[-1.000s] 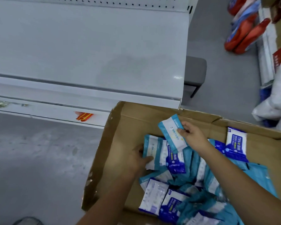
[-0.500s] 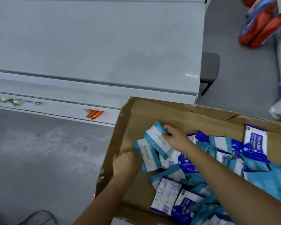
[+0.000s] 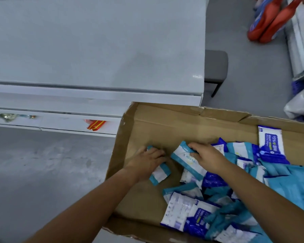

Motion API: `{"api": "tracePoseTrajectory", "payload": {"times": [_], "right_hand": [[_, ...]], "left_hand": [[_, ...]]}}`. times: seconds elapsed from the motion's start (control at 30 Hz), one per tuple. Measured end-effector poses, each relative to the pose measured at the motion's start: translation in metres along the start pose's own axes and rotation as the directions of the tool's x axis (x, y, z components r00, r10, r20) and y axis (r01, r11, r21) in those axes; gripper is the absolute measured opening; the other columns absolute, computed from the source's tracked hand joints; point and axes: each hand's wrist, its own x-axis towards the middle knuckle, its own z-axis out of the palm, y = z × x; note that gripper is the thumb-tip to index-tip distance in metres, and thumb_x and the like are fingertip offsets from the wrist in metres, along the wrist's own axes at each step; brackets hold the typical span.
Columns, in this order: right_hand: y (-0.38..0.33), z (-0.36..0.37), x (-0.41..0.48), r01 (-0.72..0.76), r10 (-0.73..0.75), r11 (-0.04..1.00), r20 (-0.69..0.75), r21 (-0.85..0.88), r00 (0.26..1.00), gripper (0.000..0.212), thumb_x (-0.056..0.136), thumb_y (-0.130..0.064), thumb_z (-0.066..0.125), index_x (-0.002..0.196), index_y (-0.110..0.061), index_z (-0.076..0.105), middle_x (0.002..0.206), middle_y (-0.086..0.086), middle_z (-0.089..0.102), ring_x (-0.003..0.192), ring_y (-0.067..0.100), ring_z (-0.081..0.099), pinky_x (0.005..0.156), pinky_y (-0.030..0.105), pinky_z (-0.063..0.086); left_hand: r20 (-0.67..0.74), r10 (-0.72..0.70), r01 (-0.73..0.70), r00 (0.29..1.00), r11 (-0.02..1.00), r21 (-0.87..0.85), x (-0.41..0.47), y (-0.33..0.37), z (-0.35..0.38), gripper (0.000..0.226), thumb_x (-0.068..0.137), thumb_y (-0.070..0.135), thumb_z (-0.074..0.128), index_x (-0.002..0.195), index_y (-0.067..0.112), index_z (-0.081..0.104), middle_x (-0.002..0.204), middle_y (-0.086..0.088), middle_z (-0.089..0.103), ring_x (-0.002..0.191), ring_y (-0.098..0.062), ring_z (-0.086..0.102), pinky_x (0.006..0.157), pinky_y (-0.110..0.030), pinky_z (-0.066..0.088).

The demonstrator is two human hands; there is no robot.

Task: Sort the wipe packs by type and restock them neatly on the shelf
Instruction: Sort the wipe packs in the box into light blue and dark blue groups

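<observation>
An open cardboard box [image 3: 165,123] on the floor holds several wipe packs, teal-and-white ones and dark blue ones [image 3: 212,181], piled toward the right. My left hand [image 3: 147,160] grips a teal-and-white pack [image 3: 161,173] low in the box's left end. My right hand [image 3: 205,155] holds another teal-and-white pack [image 3: 182,156] beside it, fingers curled over its top edge. One dark blue pack [image 3: 270,144] leans against the far box wall. The white shelf [image 3: 95,50] stretches bare above the box.
A lower shelf [image 3: 60,118] shows a red-yellow wrapper [image 3: 95,124] and a crumpled wrapper [image 3: 5,116]. A grey stool [image 3: 216,67] stands behind the shelf end. Red and blue bags [image 3: 270,20] and white sacks [image 3: 302,102] lie at the right on the grey floor.
Both hands have moved down and left into the box's bare end, each carrying its teal-and-white pack. The camera view shifted slightly.
</observation>
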Motion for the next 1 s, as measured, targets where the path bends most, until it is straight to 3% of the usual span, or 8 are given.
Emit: {"api": "tracePoseTrajectory", "payload": {"times": [0.1,0.17,0.3,0.37,0.47,0.63,0.83,1.0], "right_hand": [[0.014,-0.002,-0.016,-0.021,0.022,0.999,-0.031,0.025,0.999,0.017,0.097,-0.02,0.059,0.114,-0.02,0.062,0.096,-0.001,0.063,0.089,0.019,0.058,0.073,0.033,0.044],[0.018,-0.007,-0.028,-0.056,0.06,0.992,-0.032,0.114,0.998,0.012,0.098,-0.021,0.059,0.107,-0.029,0.061,0.09,-0.009,0.062,0.083,0.012,0.058,0.071,0.033,0.044],[0.009,-0.03,-0.033,-0.103,0.138,0.946,-0.097,0.307,0.986,0.02,0.101,-0.029,0.053,0.119,-0.034,0.06,0.101,-0.013,0.069,0.089,0.002,0.063,0.079,0.027,0.052],[-0.002,-0.043,-0.021,-0.079,0.132,0.94,-0.141,0.331,0.981,0.024,0.101,-0.032,0.05,0.125,-0.034,0.057,0.105,-0.014,0.068,0.092,0.002,0.063,0.08,0.026,0.052],[-0.017,-0.055,0.011,-0.071,0.1,0.943,-0.072,0.325,0.992,0.03,0.102,-0.029,0.051,0.132,-0.031,0.052,0.112,-0.008,0.065,0.094,0.008,0.064,0.077,0.032,0.055],[-0.028,-0.065,0.057,-0.081,0.068,0.982,0.082,0.173,0.994,0.048,0.091,-0.012,0.068,0.134,-0.026,0.052,0.112,-0.009,0.062,0.105,0.012,0.061,0.081,0.025,0.048],[-0.033,-0.062,0.083,-0.049,0.031,0.993,-0.161,-0.112,0.986,0.039,0.093,-0.02,0.065,0.13,-0.027,0.057,0.125,-0.002,0.065,0.11,0.017,0.061,0.082,0.034,0.051],[-0.041,-0.046,0.097,-0.125,0.049,0.949,-0.258,-0.288,0.965,0.042,0.092,-0.019,0.064,0.132,-0.025,0.055,0.121,0.006,0.064,0.108,0.025,0.061,0.081,0.037,0.048]], "left_hand": [[0.151,-0.096,0.078,0.984,0.99,0.121,0.005,-0.011,-0.015,0.053,0.09,0.038,0.064,0.139,0.024,0.049,0.133,-0.004,0.051,0.129,-0.026,0.042,0.107,-0.044,0.02],[0.258,-0.127,0.11,0.958,0.991,0.078,0.008,-0.016,-0.025,0.05,0.089,0.046,0.065,0.133,0.022,0.057,0.13,-0.004,0.052,0.128,-0.025,0.044,0.111,-0.042,0.028],[0.18,-0.176,0.221,0.968,0.935,-0.278,0.013,-0.03,-0.035,0.039,0.096,0.036,0.061,0.131,0.019,0.056,0.134,-0.006,0.056,0.12,-0.024,0.056,0.103,-0.039,0.046],[0.194,-0.204,0.258,0.959,0.913,-0.316,0.021,-0.037,-0.041,0.04,0.1,0.03,0.056,0.137,0.016,0.048,0.138,-0.011,0.054,0.121,-0.027,0.056,0.1,-0.04,0.047],[0.2,-0.224,0.285,0.954,0.884,-0.37,0.035,-0.051,-0.06,0.044,0.1,0.026,0.056,0.141,0.019,0.044,0.136,-0.009,0.056,0.118,-0.026,0.058,0.097,-0.04,0.05],[0.136,-0.328,0.349,0.935,0.779,-0.52,0.057,-0.077,-0.089,0.033,0.088,0.023,0.073,0.119,0.02,0.062,0.119,-0.002,0.067,0.104,-0.018,0.064,0.092,-0.042,0.055],[-0.084,-0.456,0.396,0.886,0.839,-0.372,0.08,-0.08,-0.091,0.033,0.095,0.029,0.065,0.127,0.03,0.061,0.123,0.001,0.066,0.102,-0.019,0.064,0.077,-0.027,0.05],[-0.213,-0.433,0.391,0.876,0.895,-0.213,0.096,-0.08,-0.078,0.034,0.096,0.028,0.062,0.129,0.03,0.058,0.124,-0.002,0.063,0.11,-0.023,0.061,0.089,-0.032,0.05]]}}
